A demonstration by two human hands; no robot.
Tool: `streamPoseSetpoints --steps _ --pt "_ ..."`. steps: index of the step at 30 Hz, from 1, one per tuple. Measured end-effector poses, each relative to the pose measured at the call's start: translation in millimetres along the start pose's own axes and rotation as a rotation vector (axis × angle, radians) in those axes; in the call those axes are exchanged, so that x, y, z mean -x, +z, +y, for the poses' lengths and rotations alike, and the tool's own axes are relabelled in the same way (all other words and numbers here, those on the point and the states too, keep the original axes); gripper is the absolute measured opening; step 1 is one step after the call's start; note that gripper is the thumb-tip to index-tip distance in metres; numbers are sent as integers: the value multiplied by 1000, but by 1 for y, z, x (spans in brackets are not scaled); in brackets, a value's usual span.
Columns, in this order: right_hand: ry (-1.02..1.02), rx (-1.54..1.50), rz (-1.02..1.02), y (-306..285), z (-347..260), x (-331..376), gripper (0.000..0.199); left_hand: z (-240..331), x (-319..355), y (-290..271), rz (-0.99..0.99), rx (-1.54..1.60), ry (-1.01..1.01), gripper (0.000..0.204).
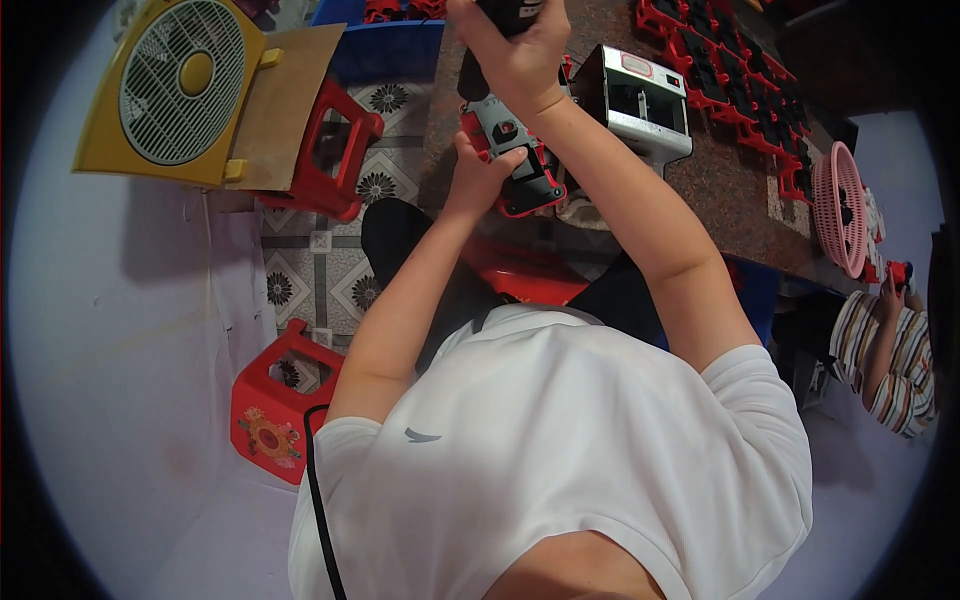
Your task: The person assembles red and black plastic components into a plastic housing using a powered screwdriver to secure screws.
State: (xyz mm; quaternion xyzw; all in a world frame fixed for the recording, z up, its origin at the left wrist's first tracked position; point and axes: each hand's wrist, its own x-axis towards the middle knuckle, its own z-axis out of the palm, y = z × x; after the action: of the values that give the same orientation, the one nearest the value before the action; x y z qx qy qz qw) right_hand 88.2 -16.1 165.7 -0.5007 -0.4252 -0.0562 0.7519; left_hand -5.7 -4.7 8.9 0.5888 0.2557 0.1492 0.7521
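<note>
At the top of the view my right hand (515, 65) is wrapped round a black power screwdriver (474, 78). The tool's dark front part points down at the far end of a toy car chassis (532, 180); whether its tip touches is hidden. The chassis is red, grey and black and lies at the table's near edge. My left hand (482, 178) grips its left side, with the thumb over the top face. Just right of the chassis stands a white metal box-shaped machine (645, 100) with an opening in front and a small display.
Rows of red-and-black chassis parts (725, 70) cover the table's (735, 185) far right. Beside them is a pink basket (840, 210). A person in a striped shirt (890, 360) sits at right, holding a red part. Left are a yellow fan (195, 75), red stools (290, 410) and a blue bin (390, 55).
</note>
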Motion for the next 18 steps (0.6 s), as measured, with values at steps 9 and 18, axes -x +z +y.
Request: streamPoseSetpoints --steps 9,18 --pt "-216 225 -135 10 9 -8 30 3 -1 2 -22 66 3 72" --pt "-15 -25 -124 6 7 -8 31 -2 -3 4 -22 82 8 69"
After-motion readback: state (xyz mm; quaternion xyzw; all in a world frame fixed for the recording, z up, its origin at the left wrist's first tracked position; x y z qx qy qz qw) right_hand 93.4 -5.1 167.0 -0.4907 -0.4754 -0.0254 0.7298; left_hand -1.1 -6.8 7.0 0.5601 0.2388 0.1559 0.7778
